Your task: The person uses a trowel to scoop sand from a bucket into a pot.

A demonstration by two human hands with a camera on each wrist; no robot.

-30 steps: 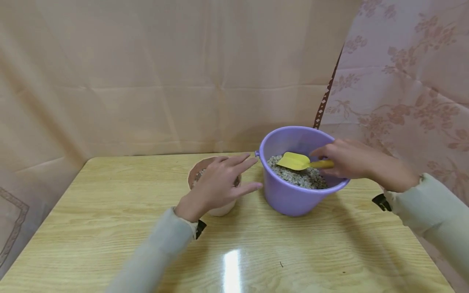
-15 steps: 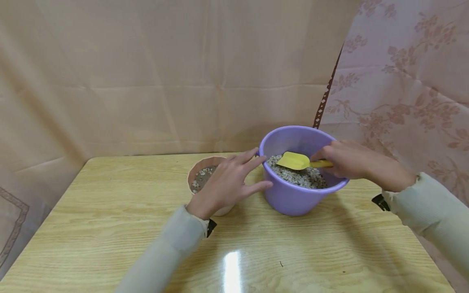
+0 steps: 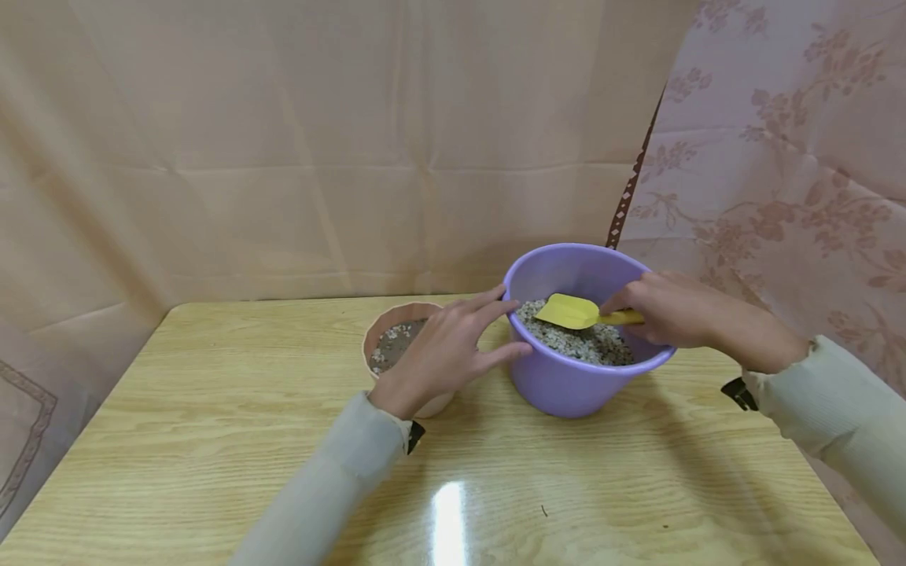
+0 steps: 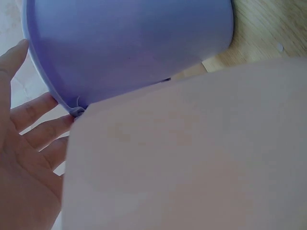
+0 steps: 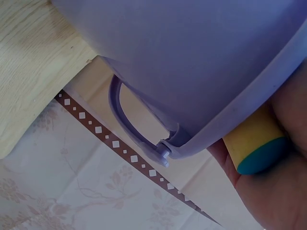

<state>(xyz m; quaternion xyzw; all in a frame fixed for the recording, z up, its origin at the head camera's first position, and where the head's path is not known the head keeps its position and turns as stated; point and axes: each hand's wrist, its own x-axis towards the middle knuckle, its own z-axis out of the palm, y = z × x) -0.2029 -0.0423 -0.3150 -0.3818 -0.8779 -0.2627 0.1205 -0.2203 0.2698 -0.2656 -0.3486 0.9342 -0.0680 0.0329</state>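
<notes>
A yellow hand trowel (image 3: 569,311) lies over the grey-white gravel (image 3: 591,347) inside a purple bucket (image 3: 562,389). My right hand (image 3: 679,308) reaches over the bucket's right rim and grips the trowel by its handle; the handle's green end (image 5: 261,155) shows in the right wrist view. My left hand (image 3: 453,346) is spread, its fairly straight fingertips and thumb at the bucket's left rim. Beneath that hand stands a flower pot (image 3: 371,346), partly hidden, with grey-brown material and pale bits in it. Its pale wall fills much of the left wrist view.
Both containers stand near the back edge of a light wooden table (image 3: 248,440). A beige curtain (image 3: 318,157) hangs right behind, and a flowered cloth (image 3: 793,157) hangs at the right. The bucket's handle (image 5: 127,117) hangs down on its far side.
My left hand has moved right from over the pot to the bucket's rim, uncovering more of the pot's contents. The right hand and trowel have hardly moved.
</notes>
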